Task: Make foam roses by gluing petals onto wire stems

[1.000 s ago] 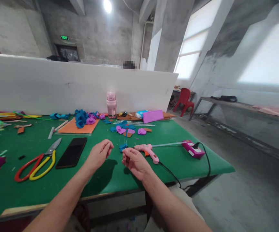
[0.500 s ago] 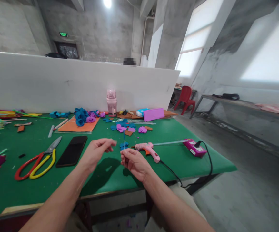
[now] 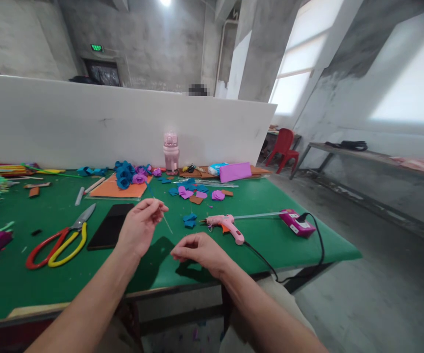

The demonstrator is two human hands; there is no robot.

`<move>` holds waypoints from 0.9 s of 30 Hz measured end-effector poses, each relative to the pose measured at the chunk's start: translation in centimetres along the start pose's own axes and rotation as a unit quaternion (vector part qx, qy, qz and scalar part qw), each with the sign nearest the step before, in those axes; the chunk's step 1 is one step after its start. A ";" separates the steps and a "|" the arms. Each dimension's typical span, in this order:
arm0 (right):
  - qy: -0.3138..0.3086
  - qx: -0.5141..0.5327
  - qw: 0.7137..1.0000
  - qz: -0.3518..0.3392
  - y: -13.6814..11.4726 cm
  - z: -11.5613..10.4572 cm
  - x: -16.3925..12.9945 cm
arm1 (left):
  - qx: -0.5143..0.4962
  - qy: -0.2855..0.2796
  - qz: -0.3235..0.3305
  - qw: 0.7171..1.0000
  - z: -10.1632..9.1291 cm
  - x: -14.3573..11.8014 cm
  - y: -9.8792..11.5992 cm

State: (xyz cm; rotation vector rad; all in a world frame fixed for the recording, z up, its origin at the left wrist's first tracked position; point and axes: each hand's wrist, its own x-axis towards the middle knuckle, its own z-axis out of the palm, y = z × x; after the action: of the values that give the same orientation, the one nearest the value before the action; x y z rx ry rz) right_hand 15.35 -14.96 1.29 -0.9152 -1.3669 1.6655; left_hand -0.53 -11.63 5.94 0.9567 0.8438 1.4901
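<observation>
Over the green counter [image 3: 68, 274], the wire [image 3: 162, 215] has passed to our left hand [image 3: 138, 228], fingers pinching it; our right hand [image 3: 197, 250] hangs loosely curled, empty.

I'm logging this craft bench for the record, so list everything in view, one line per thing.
table: 1, green top, fills the lower left
white partition: 1, along the table's far edge
scissors: 1, red and yellow handles, left of the phone
phone: 1, black, flat, beside the left hand
glue gun: 1, pink, right of the hands, black cord
power strip: 1, magenta, near the right edge
bottle: 1, pink, upright by the partition
foam roses: several, blue and purple, on an orange sheet
foam petals: several, blue, pink and brown, mid-table
chair: 1, red, beyond the table
thin wire: 1, pale, pinched in the left hand
left hand: holds the wire
right hand: curled low over the table; whether it holds anything cannot be told
</observation>
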 end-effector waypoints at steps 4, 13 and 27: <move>0.140 -0.002 0.988 -0.065 -0.4 -0.9 0.4 | 0.010 -0.012 -0.024 1.000 -0.7 0.3 0.4; 0.116 0.055 0.982 -0.141 -0.9 -1.2 0.6 | 0.069 -0.168 -0.149 0.972 1.8 -2.0 -1.1; 0.068 0.212 0.969 -0.103 -1.4 -1.2 0.1 | 0.020 -0.189 -0.210 0.959 2.9 -2.7 -2.6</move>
State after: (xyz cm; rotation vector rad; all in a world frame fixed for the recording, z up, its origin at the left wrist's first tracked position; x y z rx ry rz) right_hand 16.56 -14.16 2.44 -0.6034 -0.9263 1.6157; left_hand 3.32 -14.01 4.53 0.9788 0.7397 0.8944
